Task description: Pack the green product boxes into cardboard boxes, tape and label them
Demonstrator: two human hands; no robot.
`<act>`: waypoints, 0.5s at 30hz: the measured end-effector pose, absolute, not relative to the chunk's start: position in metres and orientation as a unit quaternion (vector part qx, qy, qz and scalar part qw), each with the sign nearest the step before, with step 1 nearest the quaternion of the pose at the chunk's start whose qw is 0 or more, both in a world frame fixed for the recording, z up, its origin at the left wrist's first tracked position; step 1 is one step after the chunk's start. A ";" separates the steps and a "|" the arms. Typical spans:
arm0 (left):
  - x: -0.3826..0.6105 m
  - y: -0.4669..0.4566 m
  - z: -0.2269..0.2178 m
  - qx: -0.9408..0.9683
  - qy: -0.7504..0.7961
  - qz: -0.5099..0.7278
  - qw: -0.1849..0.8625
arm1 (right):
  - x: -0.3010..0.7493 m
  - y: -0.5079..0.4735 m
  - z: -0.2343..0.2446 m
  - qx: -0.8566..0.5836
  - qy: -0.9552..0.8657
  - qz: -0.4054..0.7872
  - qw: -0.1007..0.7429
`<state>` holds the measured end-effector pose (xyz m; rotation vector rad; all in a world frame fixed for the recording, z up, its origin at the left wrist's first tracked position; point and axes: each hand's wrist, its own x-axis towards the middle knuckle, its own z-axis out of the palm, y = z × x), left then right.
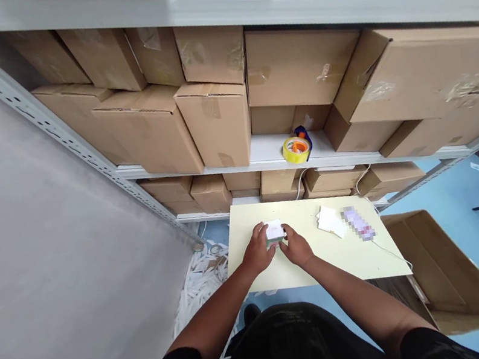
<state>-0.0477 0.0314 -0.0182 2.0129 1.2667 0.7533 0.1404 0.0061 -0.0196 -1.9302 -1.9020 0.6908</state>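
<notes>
Between my two hands is a small white box point(274, 229) with a green lower side, held over the pale yellow table point(256, 278). My left hand point(258, 250) grips its left side, fingers along the edge and thumb at the near side. On the right side my right hand point(295, 246) holds it the same way, fingers curled. Whether the box touches the table I cannot tell. To the right of my right hand lie some flat white pieces point(330, 222), like cards or folded paper. Beyond them is a pixelated phone-shaped object point(358, 223) with a white cable.
Metal shelving point(257, 151) packed with cardboard boxes point(216, 123) rises behind the table. A tape dispenser point(297, 149) with yellow tape sits on the middle shelf. An open carton point(452, 272) stands at the right. White paper strips point(197, 284) litter the floor by the left wall.
</notes>
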 end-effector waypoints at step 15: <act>-0.056 0.068 -0.030 0.566 0.525 0.286 0.568 | 0.115 0.043 -0.050 -0.673 -0.545 0.440 0.238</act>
